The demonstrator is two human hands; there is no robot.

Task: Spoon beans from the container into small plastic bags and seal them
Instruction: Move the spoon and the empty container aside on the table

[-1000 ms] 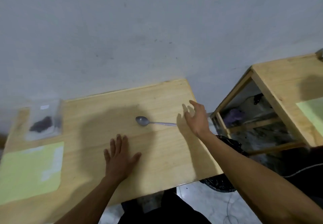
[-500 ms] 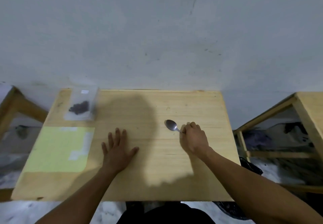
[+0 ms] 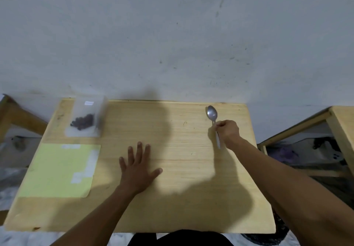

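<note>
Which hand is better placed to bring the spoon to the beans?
Right. The right hand already pinches the spoon by its handle; the left hand lies flat on the table, holding nothing.

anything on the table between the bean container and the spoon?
In the head view, nothing: only bare wood and shadow lie between the bean container and the spoon. The left hand rests flat nearer the person, below that line.
</note>
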